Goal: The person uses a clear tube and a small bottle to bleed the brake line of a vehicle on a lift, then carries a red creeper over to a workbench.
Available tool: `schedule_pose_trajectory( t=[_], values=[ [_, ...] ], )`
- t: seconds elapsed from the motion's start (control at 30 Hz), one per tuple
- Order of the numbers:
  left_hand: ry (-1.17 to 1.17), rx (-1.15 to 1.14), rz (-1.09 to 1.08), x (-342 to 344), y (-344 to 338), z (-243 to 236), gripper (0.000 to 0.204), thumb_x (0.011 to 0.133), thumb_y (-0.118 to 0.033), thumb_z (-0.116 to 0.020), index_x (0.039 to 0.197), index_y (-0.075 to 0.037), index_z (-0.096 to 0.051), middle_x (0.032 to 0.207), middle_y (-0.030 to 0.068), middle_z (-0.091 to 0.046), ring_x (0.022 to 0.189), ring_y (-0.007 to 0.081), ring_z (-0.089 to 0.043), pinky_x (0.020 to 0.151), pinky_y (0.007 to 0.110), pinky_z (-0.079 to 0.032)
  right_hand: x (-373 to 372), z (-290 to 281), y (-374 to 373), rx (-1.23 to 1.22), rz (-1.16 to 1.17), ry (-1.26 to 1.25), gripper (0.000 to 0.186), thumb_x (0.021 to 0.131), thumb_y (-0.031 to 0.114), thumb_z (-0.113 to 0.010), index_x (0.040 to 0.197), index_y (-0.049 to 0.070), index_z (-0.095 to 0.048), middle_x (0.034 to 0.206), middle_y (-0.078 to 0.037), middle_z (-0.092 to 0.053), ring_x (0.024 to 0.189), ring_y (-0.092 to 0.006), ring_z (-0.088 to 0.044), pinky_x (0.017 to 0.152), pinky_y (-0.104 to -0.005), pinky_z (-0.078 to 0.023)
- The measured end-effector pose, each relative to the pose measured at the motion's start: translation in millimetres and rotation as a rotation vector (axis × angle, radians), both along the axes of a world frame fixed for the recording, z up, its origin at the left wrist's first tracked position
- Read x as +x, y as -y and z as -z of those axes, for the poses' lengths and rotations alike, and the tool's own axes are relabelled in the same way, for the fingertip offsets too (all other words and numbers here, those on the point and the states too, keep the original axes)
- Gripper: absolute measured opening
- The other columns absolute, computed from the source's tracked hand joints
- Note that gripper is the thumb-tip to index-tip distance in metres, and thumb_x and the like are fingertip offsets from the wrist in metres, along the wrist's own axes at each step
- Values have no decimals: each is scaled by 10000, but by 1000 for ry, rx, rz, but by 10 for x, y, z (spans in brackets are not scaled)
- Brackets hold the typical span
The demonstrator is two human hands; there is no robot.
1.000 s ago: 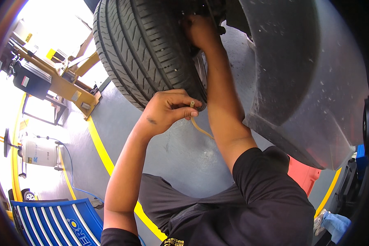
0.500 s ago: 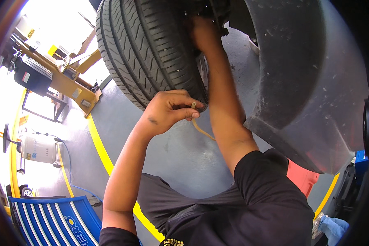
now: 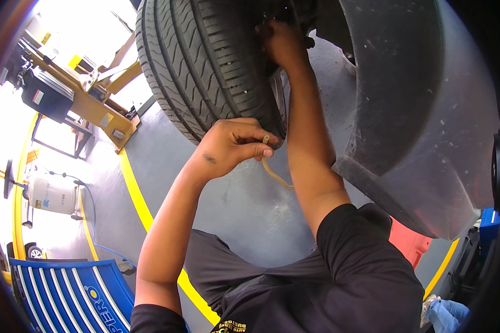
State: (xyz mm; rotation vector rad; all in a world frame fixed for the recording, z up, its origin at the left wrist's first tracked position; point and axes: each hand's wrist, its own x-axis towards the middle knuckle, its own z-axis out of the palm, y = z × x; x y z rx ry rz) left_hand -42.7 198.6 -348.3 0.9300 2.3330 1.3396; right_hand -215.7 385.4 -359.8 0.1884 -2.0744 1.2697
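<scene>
A person's left hand point(image 3: 233, 145), palm turned inward, pinches a thin tan hose point(image 3: 276, 177) between thumb and fingers near the lower edge of a black tyre point(image 3: 197, 72), the open tip standing above the grip and the lower length passing out of sight at the right forearm point(image 3: 312, 139). The left forearm point(image 3: 169, 227) slants upward; the right arm reaches nearly straight, its hand point(image 3: 286, 44) shadowed beside the wheel's inner side, and whether those fingers grip anything cannot be told. Yellow printing point(image 3: 231, 327) marks the black shirt point(image 3: 372, 266). At right curves a scuffed grey car bumper point(image 3: 428, 150). At left, pale and yellow lettering crosses a blue ribbed panel point(image 3: 66, 294), small print dots a white tank point(image 3: 53, 194), and a pale label point(image 3: 38, 96) sits on a black box point(image 3: 51, 99)
</scene>
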Motion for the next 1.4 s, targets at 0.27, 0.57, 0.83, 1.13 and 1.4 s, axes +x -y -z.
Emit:
schedule_pose_trajectory(
  t=[0.27, 0.57, 0.83, 1.13, 1.4],
  values=[
    [18, 3, 23, -11, -6, -29, 228, 824, -109, -748, 1014, 15, -721, 825, 46, -627, 774, 119, -637, 713, 250, -516, -24, 11, 24, 197, 169, -96, 280, 916, 333, -610, 990, 73, -683, 876, -191, -696, 864, -368, -679, 746, -454, -516],
    [112, 11, -23, 0, -17, -14, 233, 819, -91, -750, 1017, 26, -717, 842, 50, -628, 782, 122, -649, 715, 249, -521, -140, 106, 76, 135, 208, -143, 288, 921, 315, -592, 1079, 86, -663, 962, -226, -681, 949, -413, -647, 818, -488, -508],
    [118, 13, -16, 3, -26, -17, 240, 821, -94, -752, 1022, 31, -713, 858, 46, -621, 806, 126, -653, 728, 249, -537, -117, 155, 48, 140, 223, -106, 335, 921, 337, -598, 1127, 79, -652, 1028, -201, -682, 967, -400, -650, 829, -451, -510],
    [145, 57, -71, 46, 17, 32, 240, 836, -104, -746, 1023, 40, -703, 874, 37, -629, 815, 119, -655, 742, 247, -552, 1255, 630, 73, -504, -95, 233, 152, 943, 141, -582, 1003, 19, -650, 878, -74, -696, 814, -141, -664, 699, -301, -514],
    [-186, 315, -456, 288, -422, -107, 202, 875, -102, -702, 1011, 44, -668, 850, 74, -669, 711, 118, -644, 649, 246, -517, 1821, 675, 31, -675, -625, 190, 190, 978, 203, -553, 1042, 47, -639, 893, -16, -643, 825, -106, -588, 737, -271, -462]
  ],
)
